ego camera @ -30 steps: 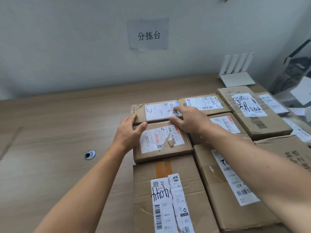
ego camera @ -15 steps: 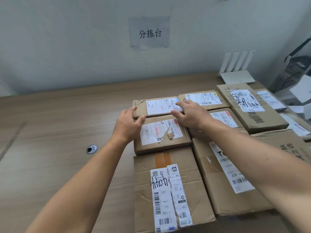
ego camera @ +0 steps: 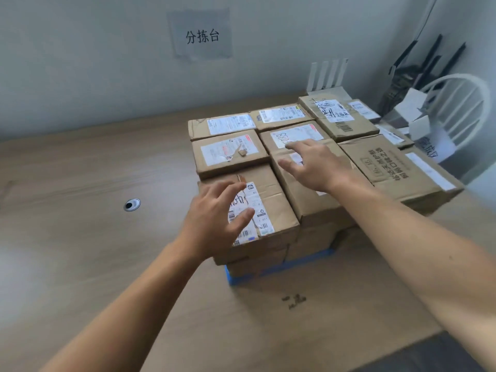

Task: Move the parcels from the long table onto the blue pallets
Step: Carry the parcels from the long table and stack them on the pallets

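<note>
Several brown cardboard parcels with white labels sit packed together on the wooden table (ego camera: 80, 251). A blue edge (ego camera: 271, 271) shows under the front of the stack. My left hand (ego camera: 214, 221) hovers with fingers spread over the near-left parcel (ego camera: 271, 208). My right hand (ego camera: 314, 165) hovers with fingers spread over the middle parcel (ego camera: 308, 200). Neither hand holds anything. Behind them lie a small parcel with a torn label (ego camera: 230, 154) and a flat one (ego camera: 222, 124).
A grommet hole (ego camera: 131, 204) sits in the table to the left. A white router (ego camera: 326, 79) stands at the back by the wall. A white chair (ego camera: 461, 108) and dark clutter are at the right. The table's front right edge (ego camera: 418, 342) is near.
Both hands have let go of the flat back parcel and drawn back toward me, now spread over nearer parcels. The view has pulled back, showing the blue edge and table front.
</note>
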